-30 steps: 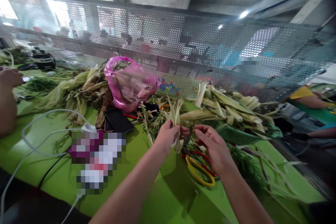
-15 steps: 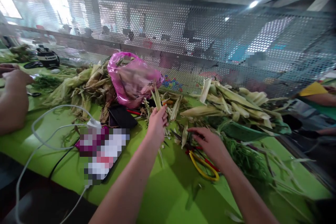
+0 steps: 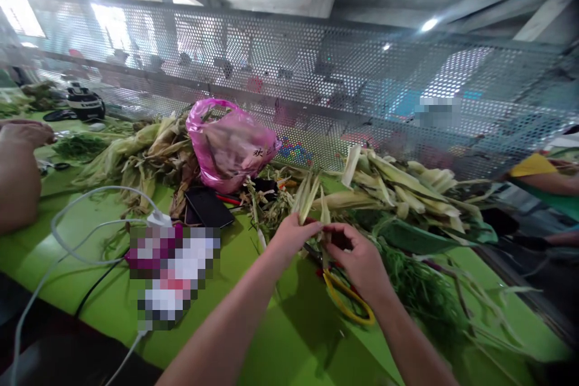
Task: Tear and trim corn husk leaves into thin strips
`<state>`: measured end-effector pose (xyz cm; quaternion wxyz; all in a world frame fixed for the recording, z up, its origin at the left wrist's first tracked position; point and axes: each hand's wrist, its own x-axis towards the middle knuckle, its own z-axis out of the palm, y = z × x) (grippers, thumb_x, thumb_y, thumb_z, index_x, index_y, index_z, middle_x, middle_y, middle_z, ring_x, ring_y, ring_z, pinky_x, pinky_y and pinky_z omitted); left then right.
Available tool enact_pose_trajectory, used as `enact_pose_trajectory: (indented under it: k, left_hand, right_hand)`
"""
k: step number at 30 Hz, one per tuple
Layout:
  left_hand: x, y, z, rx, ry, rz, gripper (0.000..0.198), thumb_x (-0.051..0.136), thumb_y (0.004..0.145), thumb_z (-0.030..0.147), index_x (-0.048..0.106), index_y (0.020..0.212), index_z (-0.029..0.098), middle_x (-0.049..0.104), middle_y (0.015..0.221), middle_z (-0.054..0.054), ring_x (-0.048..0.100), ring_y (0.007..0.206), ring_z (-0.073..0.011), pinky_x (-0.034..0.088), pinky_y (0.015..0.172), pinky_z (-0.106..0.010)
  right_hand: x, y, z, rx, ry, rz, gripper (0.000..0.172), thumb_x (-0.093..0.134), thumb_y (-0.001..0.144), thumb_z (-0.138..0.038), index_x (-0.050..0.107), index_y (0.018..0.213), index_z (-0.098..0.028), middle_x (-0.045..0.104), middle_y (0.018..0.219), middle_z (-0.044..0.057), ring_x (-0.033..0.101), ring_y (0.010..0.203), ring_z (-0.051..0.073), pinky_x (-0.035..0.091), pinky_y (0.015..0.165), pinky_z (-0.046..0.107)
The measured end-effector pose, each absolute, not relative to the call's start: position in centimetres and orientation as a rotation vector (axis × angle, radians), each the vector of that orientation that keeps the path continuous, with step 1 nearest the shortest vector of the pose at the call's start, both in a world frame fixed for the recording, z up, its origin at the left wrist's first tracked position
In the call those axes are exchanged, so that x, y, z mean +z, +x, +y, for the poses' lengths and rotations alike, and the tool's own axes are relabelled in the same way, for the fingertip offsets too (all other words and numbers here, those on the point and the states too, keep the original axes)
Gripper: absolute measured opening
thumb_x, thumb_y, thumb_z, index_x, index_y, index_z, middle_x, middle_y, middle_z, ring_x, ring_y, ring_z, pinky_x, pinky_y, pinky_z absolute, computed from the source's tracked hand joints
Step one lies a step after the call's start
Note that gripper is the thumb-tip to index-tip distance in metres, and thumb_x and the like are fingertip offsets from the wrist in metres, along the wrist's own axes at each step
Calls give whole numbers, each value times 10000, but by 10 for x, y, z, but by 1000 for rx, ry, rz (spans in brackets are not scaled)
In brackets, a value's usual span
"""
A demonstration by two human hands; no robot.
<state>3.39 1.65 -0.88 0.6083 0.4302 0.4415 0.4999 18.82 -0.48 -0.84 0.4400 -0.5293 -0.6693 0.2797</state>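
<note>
My left hand (image 3: pixel 294 236) is closed round the lower ends of a small bundle of pale corn husk strips (image 3: pixel 306 194), which fan upward from the fist. Close against it on the right, my right hand (image 3: pixel 355 253) pinches a single narrow corn husk strip (image 3: pixel 324 212), its tip pointing up beside the bundle. The fingertips of both hands nearly meet. Just below my right hand lie scissors with yellow handles (image 3: pixel 348 301), partly covered by it. Husk scraps (image 3: pixel 275 208) are scattered behind my left hand.
A pink plastic bag (image 3: pixel 226 151) stands amid dried husks (image 3: pixel 154 151). More husks (image 3: pixel 402 184) are piled on a green bag at right, near green fibres (image 3: pixel 420 289). A phone (image 3: pixel 181 277), power bank and white cable (image 3: pixel 67 193) lie left. Another person's arm (image 3: pixel 18 175) rests far left.
My left hand has moved right and down with its husk bundle, up to my right hand. My right hand has picked up a husk strip from the table and raised it slightly.
</note>
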Motion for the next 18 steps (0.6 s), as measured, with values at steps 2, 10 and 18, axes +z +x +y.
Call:
enact_pose_trajectory:
  k: [2,10,18]
  left_hand:
    - [-6,36,13,1134,1013,981,203,708,683,289,588,762,146,529,600,26,394,483,-58,292,479,-208]
    - [-4,37,15,1126,1065,866,150,718,625,136,601,719,133,543,578,34,455,520,-71,369,548,-205]
    - [-14,38,20,1077,1023,861,149,658,691,228,586,783,136,482,566,57,357,434,-39,258,453,-198]
  right_hand:
    - [-8,186,-7,650,-1285,-1698,231,648,713,-248,640,943,-223,662,802,8,590,728,185,464,709,306]
    - [-9,185,-9,640,-1261,-1591,281,725,692,-278,537,897,-238,626,754,6,594,685,186,478,644,295]
    - [-7,186,-6,821,-1150,-1342,491,783,676,-384,512,1051,-221,649,824,27,620,712,187,511,653,301]
